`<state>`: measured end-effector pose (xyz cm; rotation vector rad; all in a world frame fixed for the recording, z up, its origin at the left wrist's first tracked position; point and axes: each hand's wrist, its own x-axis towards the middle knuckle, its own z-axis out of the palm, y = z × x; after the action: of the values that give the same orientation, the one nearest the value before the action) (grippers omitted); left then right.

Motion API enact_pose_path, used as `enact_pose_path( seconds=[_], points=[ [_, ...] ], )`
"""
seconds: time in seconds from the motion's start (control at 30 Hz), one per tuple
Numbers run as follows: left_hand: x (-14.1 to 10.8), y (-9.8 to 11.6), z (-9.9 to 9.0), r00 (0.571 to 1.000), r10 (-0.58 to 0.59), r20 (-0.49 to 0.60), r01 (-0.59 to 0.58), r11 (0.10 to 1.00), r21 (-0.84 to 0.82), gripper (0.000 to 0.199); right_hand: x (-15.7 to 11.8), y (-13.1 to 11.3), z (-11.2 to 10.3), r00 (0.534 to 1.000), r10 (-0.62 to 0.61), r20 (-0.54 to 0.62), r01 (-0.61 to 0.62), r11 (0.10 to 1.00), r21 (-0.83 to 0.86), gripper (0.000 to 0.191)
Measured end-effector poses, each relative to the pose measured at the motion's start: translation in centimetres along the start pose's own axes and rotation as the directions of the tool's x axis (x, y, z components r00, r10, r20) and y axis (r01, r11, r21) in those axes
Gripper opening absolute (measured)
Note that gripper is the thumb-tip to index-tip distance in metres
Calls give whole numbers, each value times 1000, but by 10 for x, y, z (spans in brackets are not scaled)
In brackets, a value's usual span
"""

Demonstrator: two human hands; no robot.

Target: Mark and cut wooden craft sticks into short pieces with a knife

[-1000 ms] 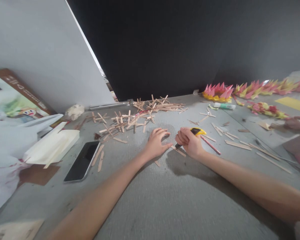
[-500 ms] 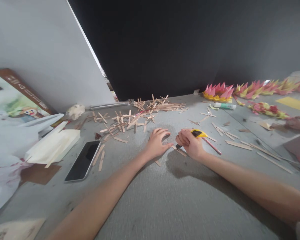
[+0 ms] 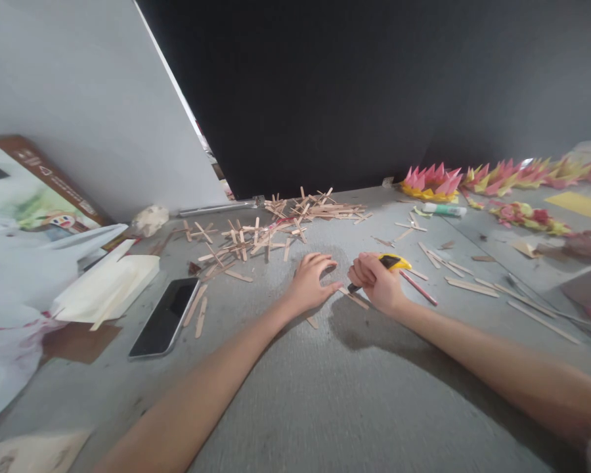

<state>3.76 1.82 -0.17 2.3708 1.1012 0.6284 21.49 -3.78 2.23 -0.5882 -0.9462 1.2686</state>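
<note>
My right hand is wrapped round a yellow and black utility knife, its front end pointing down at a wooden craft stick on the grey table. My left hand rests on the table with fingers curved and apart. Its thumb tip is at the left end of that stick, perhaps pressing on it. A short stick piece lies below my left wrist. Just right of the knife hand is a red pencil. The blade's contact with the stick is too small to make out.
A heap of craft sticks, some crossed, lies behind my hands. At left are a phone, a white tray and a plastic bag. Folded-paper flowers, a glue stick and loose sticks lie at right.
</note>
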Motion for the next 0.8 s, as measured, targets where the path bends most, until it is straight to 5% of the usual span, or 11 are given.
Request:
enact_pose_path(
  seconds=[0.8],
  points=[
    [1,0,1,1000,-1,-7,1,1000,6,40,-1,3,-1,1000,0,5,0,1000,-7,66]
  ],
)
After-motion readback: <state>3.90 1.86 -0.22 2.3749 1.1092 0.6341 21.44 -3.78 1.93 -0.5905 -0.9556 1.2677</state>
